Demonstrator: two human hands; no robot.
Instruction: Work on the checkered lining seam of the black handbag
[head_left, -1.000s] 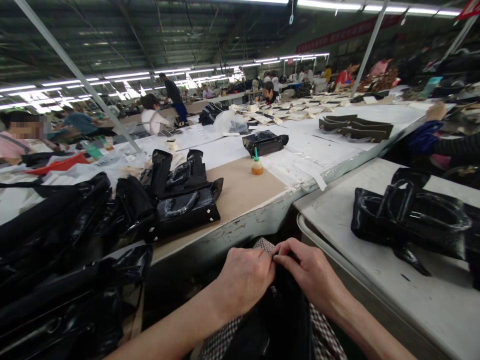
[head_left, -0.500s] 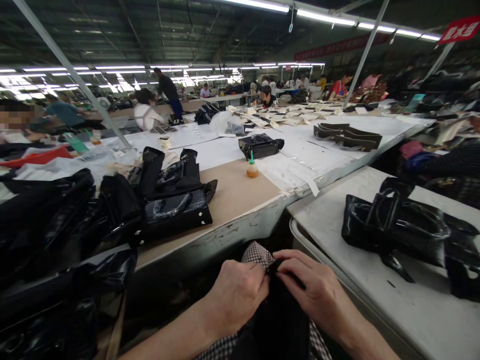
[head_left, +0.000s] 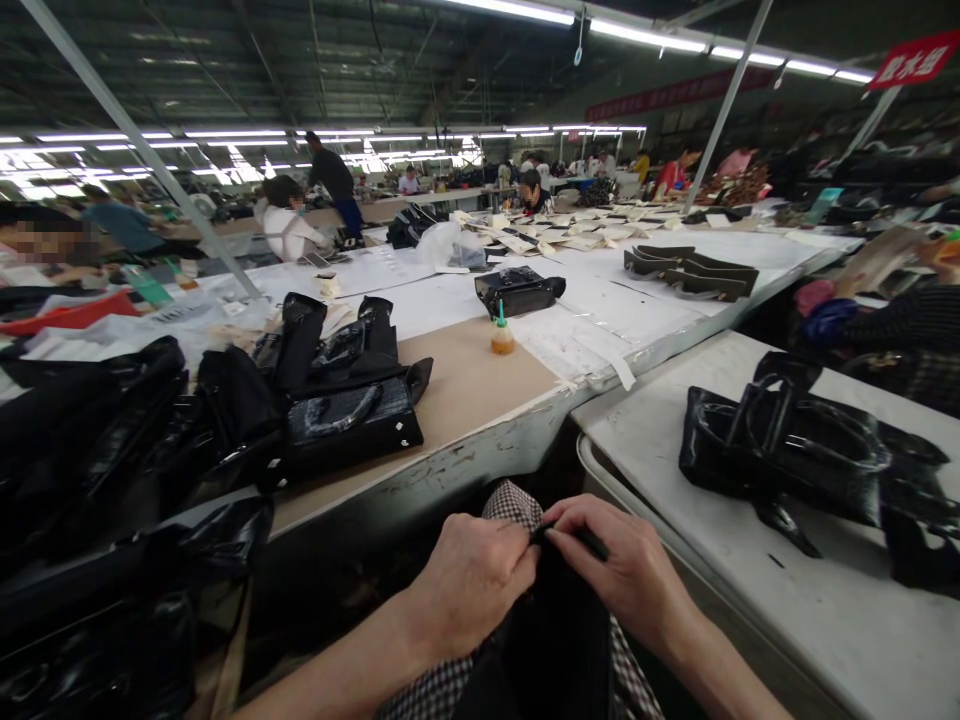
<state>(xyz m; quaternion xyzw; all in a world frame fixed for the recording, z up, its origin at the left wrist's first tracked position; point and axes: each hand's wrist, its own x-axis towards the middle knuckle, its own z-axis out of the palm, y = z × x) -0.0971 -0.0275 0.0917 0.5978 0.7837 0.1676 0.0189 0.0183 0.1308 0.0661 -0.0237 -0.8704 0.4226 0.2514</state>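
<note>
Both hands meet over my lap at the top edge of a black fabric piece (head_left: 551,640), perhaps part of a bag. My left hand (head_left: 480,570) is closed, gripping that edge between thumb and curled fingers. Close by on the right, my right hand (head_left: 619,560) pinches the same edge, with a narrow dark strip of it showing under the fingers. Black-and-white checked cloth (head_left: 514,503) lies beneath and around the piece. The fingers hide the exact spot being gripped.
Black handbags (head_left: 352,425) crowd the left of the worktable (head_left: 465,375). A small bottle of amber liquid (head_left: 502,335) stands near another black bag (head_left: 517,290). On the right, a white side table (head_left: 847,630) bears glossy black bags (head_left: 817,450). Several people work farther back.
My right hand's fingers have curled in and drawn closer together on the black edge. My left hand keeps its grip, nearly in place. The view has shifted slightly.
</note>
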